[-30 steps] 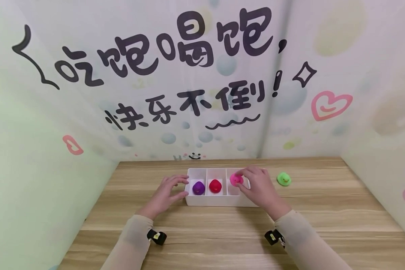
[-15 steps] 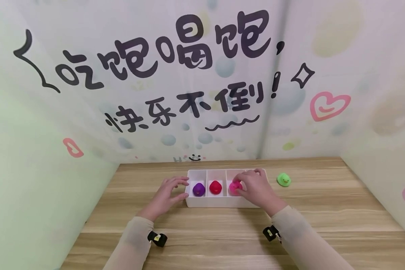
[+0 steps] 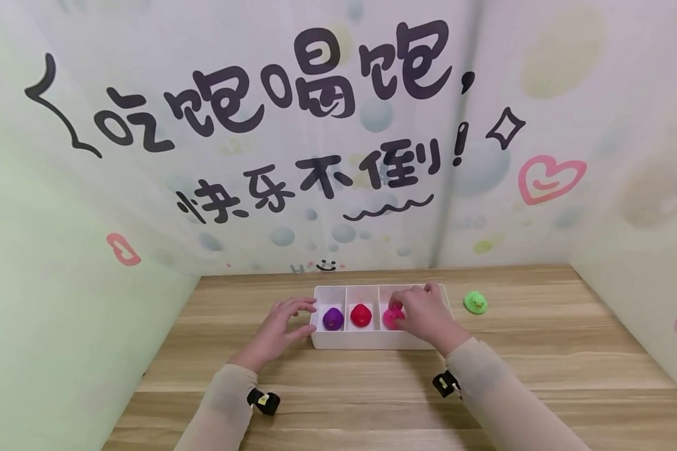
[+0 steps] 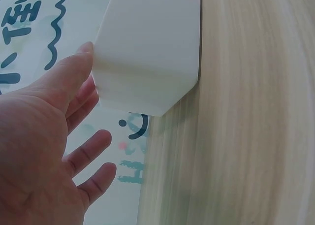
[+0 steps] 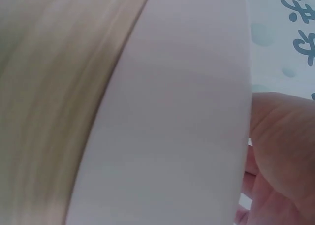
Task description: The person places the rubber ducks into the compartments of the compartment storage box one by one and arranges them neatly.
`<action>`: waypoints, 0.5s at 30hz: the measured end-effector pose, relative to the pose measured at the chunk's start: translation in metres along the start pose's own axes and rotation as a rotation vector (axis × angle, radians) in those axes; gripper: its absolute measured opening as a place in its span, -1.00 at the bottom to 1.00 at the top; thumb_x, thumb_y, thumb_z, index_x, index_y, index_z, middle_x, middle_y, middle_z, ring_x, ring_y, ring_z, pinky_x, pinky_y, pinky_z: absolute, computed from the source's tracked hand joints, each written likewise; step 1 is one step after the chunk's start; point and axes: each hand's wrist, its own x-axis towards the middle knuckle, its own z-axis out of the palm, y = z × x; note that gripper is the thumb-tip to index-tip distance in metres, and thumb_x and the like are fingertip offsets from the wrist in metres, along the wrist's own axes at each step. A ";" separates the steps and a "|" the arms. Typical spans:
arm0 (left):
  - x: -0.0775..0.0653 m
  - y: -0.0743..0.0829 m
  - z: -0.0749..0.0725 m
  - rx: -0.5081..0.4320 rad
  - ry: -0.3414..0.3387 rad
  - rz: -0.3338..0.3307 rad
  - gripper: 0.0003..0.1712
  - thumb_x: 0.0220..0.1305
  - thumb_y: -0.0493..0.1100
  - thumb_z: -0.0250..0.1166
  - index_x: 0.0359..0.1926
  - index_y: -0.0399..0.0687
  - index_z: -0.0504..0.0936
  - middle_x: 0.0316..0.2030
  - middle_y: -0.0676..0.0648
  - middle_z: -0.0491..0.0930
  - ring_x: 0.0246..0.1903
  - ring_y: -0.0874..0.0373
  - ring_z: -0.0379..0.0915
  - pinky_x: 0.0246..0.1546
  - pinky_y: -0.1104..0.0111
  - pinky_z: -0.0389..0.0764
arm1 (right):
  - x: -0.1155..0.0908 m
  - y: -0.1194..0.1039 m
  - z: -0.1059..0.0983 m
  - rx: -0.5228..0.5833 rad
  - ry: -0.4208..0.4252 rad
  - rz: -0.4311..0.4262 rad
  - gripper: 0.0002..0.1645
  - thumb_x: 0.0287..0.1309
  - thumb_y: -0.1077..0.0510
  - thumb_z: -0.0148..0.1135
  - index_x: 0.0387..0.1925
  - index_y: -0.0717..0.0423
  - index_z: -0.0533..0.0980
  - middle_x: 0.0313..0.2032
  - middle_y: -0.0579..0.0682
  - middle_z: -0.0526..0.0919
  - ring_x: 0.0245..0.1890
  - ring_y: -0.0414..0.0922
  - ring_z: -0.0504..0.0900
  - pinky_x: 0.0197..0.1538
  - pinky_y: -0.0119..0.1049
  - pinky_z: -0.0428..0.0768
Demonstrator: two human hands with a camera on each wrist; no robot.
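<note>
A long white divided box (image 3: 344, 341) sits on the table. In its left compartment is a purple toy duck (image 3: 333, 319), and a red toy duck (image 3: 361, 316) occupies the one beside it. My right hand (image 3: 427, 315) reaches into the third compartment and pinches a pink toy duck (image 3: 392, 318) low inside it. That hand covers much of the box's right end; the box wall hides its fingertips in the right wrist view. At the left end my left hand (image 4: 44, 121) has its thumb and fingertips at the box's rim, the other fingers loosely extended.
A green toy duck (image 3: 476, 302) stands on the wooden table (image 3: 350, 401) to the right of the box. Behind the table rises a printed wall (image 3: 248, 244), with more walls at both sides. Each wrist wears a small black camera.
My right hand has lowered the pink duck deeper into the third compartment, and its wrist has shifted slightly left. My left hand stays at the box's left end.
</note>
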 end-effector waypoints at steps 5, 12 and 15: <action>0.001 0.001 0.000 0.006 0.002 -0.001 -0.56 0.35 -0.13 0.42 0.20 -0.10 0.61 0.41 0.00 0.47 0.23 -0.17 0.35 0.27 -0.16 0.49 | 0.004 -0.001 -0.001 -0.007 -0.046 0.019 -0.72 0.00 0.15 0.63 -0.32 -0.03 0.63 -0.41 -0.15 0.70 -0.30 -0.13 0.57 0.30 0.39 0.23; 0.001 0.001 -0.001 0.005 -0.010 -0.012 -0.57 0.35 -0.11 0.42 0.19 -0.08 0.61 0.41 -0.01 0.47 0.25 -0.20 0.34 0.28 -0.15 0.49 | 0.007 0.001 -0.001 0.048 -0.067 0.030 -0.72 0.00 0.14 0.64 -0.28 -0.02 0.65 -0.35 -0.14 0.73 -0.24 -0.12 0.62 0.34 0.46 0.16; 0.001 0.000 -0.001 0.006 -0.010 -0.014 -0.58 0.34 -0.11 0.42 0.18 -0.06 0.62 0.40 -0.01 0.47 0.25 -0.18 0.35 0.28 -0.15 0.49 | 0.005 0.003 -0.001 0.089 -0.046 0.025 -0.73 0.02 0.15 0.62 -0.24 -0.01 0.67 -0.29 -0.11 0.76 -0.15 -0.06 0.67 0.36 0.46 0.12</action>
